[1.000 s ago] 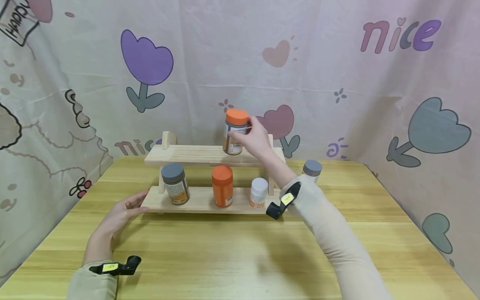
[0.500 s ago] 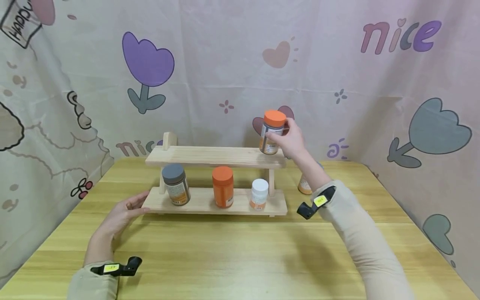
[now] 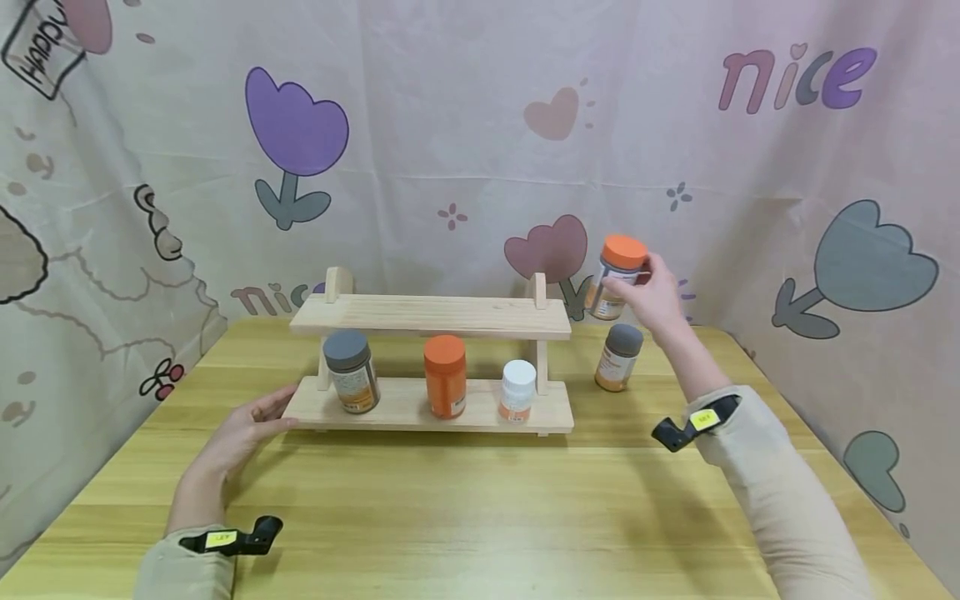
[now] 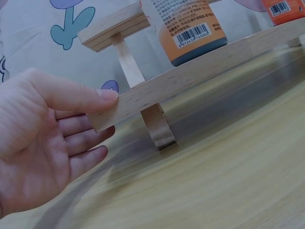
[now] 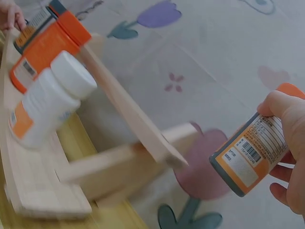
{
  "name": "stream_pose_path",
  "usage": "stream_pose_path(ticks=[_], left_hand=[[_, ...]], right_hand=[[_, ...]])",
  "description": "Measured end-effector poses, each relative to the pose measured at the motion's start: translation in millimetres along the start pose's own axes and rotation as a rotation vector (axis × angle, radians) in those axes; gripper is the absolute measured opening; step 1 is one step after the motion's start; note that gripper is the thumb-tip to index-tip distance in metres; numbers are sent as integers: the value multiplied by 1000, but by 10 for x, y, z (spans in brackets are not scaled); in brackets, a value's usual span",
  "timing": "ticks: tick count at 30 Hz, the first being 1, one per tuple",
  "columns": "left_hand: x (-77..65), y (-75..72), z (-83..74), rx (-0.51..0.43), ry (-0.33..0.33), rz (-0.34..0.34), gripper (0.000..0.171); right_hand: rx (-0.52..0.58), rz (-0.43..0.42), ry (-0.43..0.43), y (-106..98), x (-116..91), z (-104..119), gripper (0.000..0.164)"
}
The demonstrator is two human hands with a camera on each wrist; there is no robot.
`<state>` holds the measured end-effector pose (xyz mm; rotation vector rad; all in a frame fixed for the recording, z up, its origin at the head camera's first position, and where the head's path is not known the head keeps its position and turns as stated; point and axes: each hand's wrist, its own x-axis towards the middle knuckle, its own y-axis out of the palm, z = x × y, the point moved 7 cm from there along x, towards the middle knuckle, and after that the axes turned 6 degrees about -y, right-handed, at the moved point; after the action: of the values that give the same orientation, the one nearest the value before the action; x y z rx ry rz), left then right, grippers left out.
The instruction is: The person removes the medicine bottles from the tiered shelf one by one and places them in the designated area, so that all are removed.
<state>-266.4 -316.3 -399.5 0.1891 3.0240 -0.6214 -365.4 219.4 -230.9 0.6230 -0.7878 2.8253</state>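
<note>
My right hand (image 3: 651, 296) holds a pill bottle with an orange lid (image 3: 617, 275) up in the air, right of the two-tier wooden shelf (image 3: 431, 315). In the right wrist view this bottle (image 5: 250, 152) is tilted, gripped between thumb and fingers, its orange and white label showing. My left hand (image 3: 243, 429) pinches the left end of the lower board, thumb on top and fingers below, as the left wrist view of that hand (image 4: 52, 129) shows. On the lower board stand a grey-lidded bottle (image 3: 352, 373), an orange bottle (image 3: 446, 379) and a small white bottle (image 3: 517, 392).
Another grey-lidded bottle (image 3: 618, 360) stands on the wooden table (image 3: 465, 508), right of the shelf and below the held bottle. A printed curtain (image 3: 450, 108) hangs behind and along both sides of the table.
My right hand has carried the orange-lidded bottle from over the top board rightward, past the shelf's right end. The grey-lidded bottle on the table has come into full view. My left hand stays put.
</note>
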Motion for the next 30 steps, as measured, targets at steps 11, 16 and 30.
stream_pose_path(ticks=[11,16,30], left_hand=[[10,1,7,8,-7,1,72],[-2,-9,10,4,-8,-9,71],[-16,1,0,-20,-14,-12,72]], right_hand=[[-90,-75,69,-531,-191,-428,70],[-115,-76,129,-670,-270,-674,74],[-211,-74,187,-779,-479,-1287,74]])
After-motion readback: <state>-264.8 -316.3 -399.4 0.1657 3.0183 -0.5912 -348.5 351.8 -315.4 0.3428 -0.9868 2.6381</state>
